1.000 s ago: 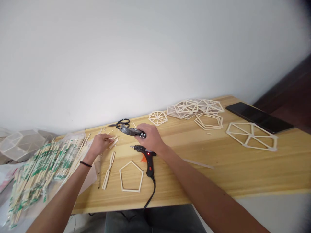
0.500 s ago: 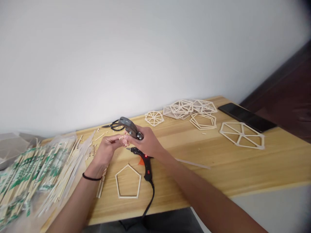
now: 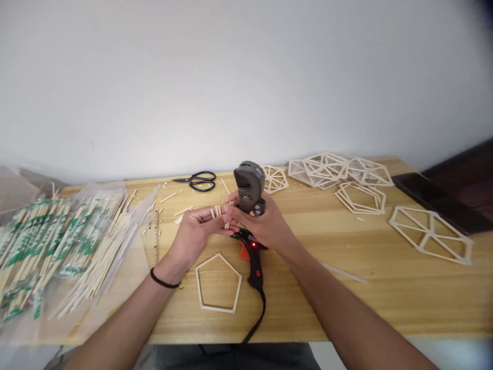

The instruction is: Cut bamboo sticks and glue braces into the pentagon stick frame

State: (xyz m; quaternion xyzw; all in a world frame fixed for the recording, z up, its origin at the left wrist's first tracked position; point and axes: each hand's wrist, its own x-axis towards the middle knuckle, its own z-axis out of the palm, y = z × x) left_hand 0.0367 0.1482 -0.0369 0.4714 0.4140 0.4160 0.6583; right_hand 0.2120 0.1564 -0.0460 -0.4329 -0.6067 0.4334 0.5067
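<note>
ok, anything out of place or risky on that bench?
The glue gun lies on its side on the bare wooden table with its red light lit, directly under both hands. The left hand pinches short sticks; the right hand holds a grey cutter. Offcuts lie scattered near the scissors.

Bright, even, diffuse light fills the scene; its source cannot be seen. The white wall looks flat and free of glare. The wooden table is evenly lit, with only faint, soft shadows beneath the forearms. The wide-angle lens bends the table's edges, and the top right corner darkens into vignetting. The centre is fairly sharp; the wrapped chopsticks at left look slightly smeared.
</note>
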